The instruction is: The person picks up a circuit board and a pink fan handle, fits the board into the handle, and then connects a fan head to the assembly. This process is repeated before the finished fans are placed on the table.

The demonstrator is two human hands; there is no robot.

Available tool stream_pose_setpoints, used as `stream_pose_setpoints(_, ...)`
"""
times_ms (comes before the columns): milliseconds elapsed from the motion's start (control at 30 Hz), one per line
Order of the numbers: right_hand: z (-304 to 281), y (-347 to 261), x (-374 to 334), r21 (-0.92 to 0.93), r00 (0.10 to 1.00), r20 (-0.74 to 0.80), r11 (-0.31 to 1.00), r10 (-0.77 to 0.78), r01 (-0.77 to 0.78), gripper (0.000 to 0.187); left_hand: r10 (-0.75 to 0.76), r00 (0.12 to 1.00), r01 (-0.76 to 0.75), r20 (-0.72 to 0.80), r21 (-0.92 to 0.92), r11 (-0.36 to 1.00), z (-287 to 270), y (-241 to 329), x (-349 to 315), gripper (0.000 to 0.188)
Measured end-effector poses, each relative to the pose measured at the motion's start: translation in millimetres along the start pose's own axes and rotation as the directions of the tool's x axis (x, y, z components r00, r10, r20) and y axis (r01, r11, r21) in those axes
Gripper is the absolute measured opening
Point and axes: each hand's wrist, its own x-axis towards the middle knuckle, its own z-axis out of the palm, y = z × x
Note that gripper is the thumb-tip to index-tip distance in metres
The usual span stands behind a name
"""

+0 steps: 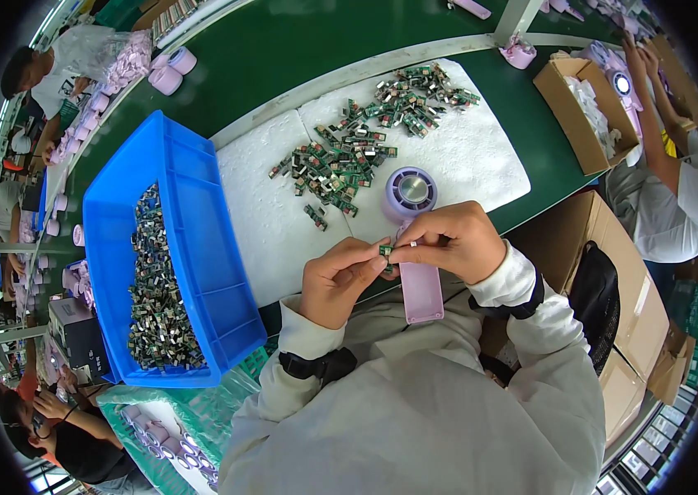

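A small green circuit board (386,251) is pinched between the thumb and forefinger of my left hand (334,279). My right hand (458,241) is closed too, its thumb and fingertips meeting at the board's other side. Beneath my hands lies a light purple handheld fan (422,297), its hollow handle toward me and its round head (411,192) resting on the white foam sheet. My right hand covers the upper part of the handle. Beyond my hands, a loose pile of similar circuit boards (336,169) spreads over the foam.
To the left stands a blue bin (208,239) with many circuit boards (159,289) inside. A carton (584,111) holding white pieces sits at the far right, near a co-worker's arms (662,124). Large cardboard boxes (625,305) flank my right side. Other people work along the left.
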Motion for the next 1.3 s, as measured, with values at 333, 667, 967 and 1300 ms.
stream_pose_setpoints(333, 5.6, 5.3, 3.8, 0.054, 0.993, -0.052, 0.992, -0.109, 0.112, 0.019, -0.041, 0.951, 0.038, -0.307, -0.016, 0.999, 21.0, 2.2, 1.5, 0.026)
stream_pose_setpoints(667, -4.0, -6.1, 2.2, -0.037, 0.997, 0.035, 0.997, -0.073, 0.074, 0.016, -0.075, 0.946, 0.075, -0.315, -0.013, 0.997, 26.2, -1.7, 1.0, 0.025)
stream_pose_setpoints(967, 13.4, -2.0, -0.9, -0.220, 0.970, -0.173, 0.967, -0.169, 0.129, 0.011, 0.135, 0.946, -0.057, -0.296, 0.256, 0.965, 34.9, -6.5, 0.0, 0.028)
stream_pose_setpoints(1300, 30.0, -11.4, -9.8, -0.174, 0.962, -0.265, 0.985, -0.064, 0.018, 0.013, 0.323, 0.904, -0.013, -0.280, 0.736, 0.677, 48.2, -2.1, -7.6, 0.034)
